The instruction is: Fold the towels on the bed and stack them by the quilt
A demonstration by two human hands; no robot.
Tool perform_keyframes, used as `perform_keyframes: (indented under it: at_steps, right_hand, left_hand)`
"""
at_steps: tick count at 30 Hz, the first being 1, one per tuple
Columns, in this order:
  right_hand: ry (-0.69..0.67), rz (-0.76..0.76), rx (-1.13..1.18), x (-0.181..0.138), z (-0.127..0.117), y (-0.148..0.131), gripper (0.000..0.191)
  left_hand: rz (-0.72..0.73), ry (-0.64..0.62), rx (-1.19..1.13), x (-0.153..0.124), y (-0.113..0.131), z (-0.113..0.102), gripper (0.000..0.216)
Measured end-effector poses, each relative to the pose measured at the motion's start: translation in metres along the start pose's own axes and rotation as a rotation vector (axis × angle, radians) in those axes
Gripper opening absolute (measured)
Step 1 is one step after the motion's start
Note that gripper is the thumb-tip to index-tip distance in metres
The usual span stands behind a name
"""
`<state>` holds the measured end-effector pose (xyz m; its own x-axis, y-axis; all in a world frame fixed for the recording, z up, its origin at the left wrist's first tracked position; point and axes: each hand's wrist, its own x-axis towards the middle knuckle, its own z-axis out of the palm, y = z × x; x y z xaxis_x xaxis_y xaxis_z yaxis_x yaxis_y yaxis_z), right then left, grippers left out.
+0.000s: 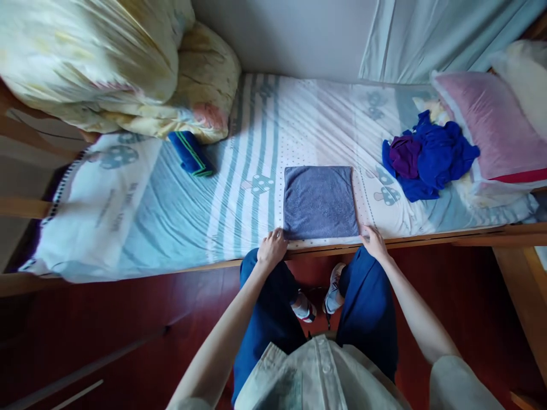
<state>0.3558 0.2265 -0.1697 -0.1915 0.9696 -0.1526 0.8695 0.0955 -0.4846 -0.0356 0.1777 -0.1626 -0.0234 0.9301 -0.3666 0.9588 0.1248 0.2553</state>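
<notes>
A grey-blue towel (319,202) lies flat in a near-square on the bed sheet, close to the bed's front edge. At its near left corner is my left hand (272,246), its fingers closed on the cloth. My right hand (373,241) pinches the near right corner between thumb and fingers. Off to the left rests a folded blue cloth with green stripes (190,154). A crumpled heap of blue cloth (447,154), with a purple cloth (405,156) on top, sits to the right.
The patterned sheet (166,210) covers the bed, edged by a wooden rail (427,239). A bulky yellow quilt (205,74) is piled at the left. On the right stands a pink pillow (491,119) below a pale curtain (419,40). Reddish floor (179,319) lies below.
</notes>
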Motion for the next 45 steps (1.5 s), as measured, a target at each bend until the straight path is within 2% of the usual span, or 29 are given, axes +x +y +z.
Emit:
perform_keyframes:
  at_steps: [5, 9, 13, 16, 20, 25, 30, 36, 40, 45]
  right_hand:
    - [-0.034, 0.171, 0.105, 0.007, -0.001, -0.017, 0.036]
    - [-0.079, 0.308, 0.181, 0.018, 0.000, -0.026, 0.030]
    - [-0.097, 0.392, 0.167, 0.024, 0.003, -0.025, 0.023]
    - [-0.095, 0.401, 0.210, 0.026, 0.007, -0.018, 0.017]
    - [-0.038, 0.352, 0.302, 0.028, 0.014, -0.007, 0.008]
    - [0.009, 0.260, 0.330, 0.025, 0.019, 0.002, 0.004]
    - [-0.053, 0.125, 0.437, 0.016, 0.016, 0.006, 0.015]
    - [-0.011, 0.105, 0.466, 0.010, 0.010, 0.000, 0.029]
    - [0.056, 0.136, 0.409, 0.017, 0.010, -0.010, 0.032]
    - [0.173, 0.068, 0.458, 0.035, 0.013, -0.018, 0.013]
  left_hand:
    - [-0.217, -0.005, -0.219, 0.015, 0.006, -0.013, 0.039]
    - [-0.309, -0.011, -0.347, 0.022, 0.001, -0.013, 0.031]
    - [-0.421, -0.047, -0.545, 0.025, -0.003, -0.013, 0.032]
    - [-0.464, -0.059, -0.690, 0.027, -0.003, -0.013, 0.034]
    - [-0.428, -0.056, -0.626, 0.029, -0.004, -0.010, 0.034]
    - [-0.289, -0.012, -0.361, 0.028, -0.008, -0.008, 0.027]
    - [-0.208, -0.035, -0.299, 0.017, -0.013, -0.013, 0.023]
    - [-0.193, -0.046, -0.353, 0.011, -0.020, -0.013, 0.034]
    - [-0.130, 0.052, -0.393, 0.016, -0.022, -0.009, 0.045]
    - [-0.136, 0.245, -0.493, 0.026, -0.021, 0.000, 0.022]
